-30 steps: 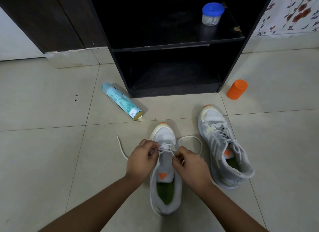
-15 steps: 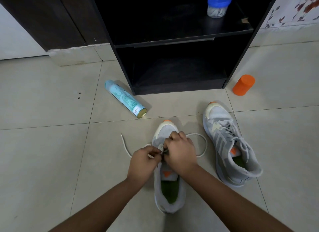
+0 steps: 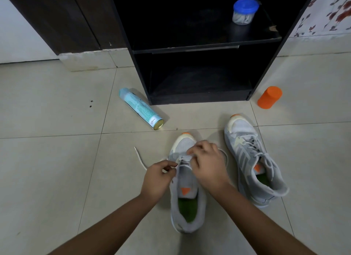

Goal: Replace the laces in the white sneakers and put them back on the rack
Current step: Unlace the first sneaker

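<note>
Shows fingers [image 3: 169, 164] of the left hand [image 3: 157, 178] pinching the white lace [image 3: 140, 158] beside the near sneaker [image 3: 185, 179]. Shows fingers [image 3: 193, 150] of the right hand [image 3: 207, 165] curled on the same lace over the eyelets. Shows the loose end trailing left across the floor [image 3: 57, 159]. Places the second sneaker [image 3: 252, 159], laced, just right, and the black rack [image 3: 205, 101] beyond. Includes a spray can [image 3: 140, 108], an orange container [image 3: 269, 100] and a blue-lidded jar [image 3: 245, 11].

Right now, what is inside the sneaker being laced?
A green insole shows at the heel of the sneaker. Farther forward, the tongue and the right hand cover the inside.
</note>
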Action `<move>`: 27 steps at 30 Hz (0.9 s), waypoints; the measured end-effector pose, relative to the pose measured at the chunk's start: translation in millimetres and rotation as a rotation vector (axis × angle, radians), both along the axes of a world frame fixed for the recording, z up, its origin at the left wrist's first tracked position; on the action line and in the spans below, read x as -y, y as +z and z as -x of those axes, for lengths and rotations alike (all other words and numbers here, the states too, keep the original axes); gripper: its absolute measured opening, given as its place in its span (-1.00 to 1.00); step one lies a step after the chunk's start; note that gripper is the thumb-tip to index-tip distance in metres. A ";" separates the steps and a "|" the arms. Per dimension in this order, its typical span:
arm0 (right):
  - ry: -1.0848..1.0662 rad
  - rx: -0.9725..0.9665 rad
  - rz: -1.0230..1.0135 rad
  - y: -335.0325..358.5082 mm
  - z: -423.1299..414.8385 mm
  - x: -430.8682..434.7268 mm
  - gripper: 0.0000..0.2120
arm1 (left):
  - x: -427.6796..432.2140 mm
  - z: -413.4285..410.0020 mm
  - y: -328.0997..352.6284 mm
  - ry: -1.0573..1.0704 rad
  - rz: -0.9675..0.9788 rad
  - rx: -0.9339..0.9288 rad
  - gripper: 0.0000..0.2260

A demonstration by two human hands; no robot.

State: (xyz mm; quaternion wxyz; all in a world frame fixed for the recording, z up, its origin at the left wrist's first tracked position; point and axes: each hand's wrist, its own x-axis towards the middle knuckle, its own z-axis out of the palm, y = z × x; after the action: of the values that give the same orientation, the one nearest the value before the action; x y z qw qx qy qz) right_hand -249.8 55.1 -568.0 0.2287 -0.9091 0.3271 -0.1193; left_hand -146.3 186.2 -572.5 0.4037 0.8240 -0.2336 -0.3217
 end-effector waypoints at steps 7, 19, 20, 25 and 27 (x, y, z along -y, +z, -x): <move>0.184 -0.122 0.255 -7.2 -14.0 -10.2 -0.88 | 0.6 0.4 2.3 -0.013 0.030 -0.018 -0.79; 0.142 -0.122 0.234 12.1 -10.7 -7.6 -0.82 | -1.2 1.9 -0.2 0.012 0.060 -0.047 -0.79; 0.202 -0.169 0.299 7.0 -14.7 -15.9 -0.85 | -1.2 1.9 0.2 0.007 0.054 -0.038 -0.79; 0.176 -0.080 0.240 -6.7 -10.6 -10.8 -0.82 | -3.0 0.1 -0.5 0.032 0.063 -0.069 -0.82; -0.033 0.171 -0.098 5.4 -2.5 3.7 -0.82 | -3.7 0.2 -1.5 0.054 0.068 -0.086 -0.81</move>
State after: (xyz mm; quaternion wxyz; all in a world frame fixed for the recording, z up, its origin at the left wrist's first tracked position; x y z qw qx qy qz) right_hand -247.3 51.4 -562.6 0.2979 -0.8778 0.3268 -0.1841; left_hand -146.4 189.9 -574.1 0.4495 0.8013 -0.2047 -0.3377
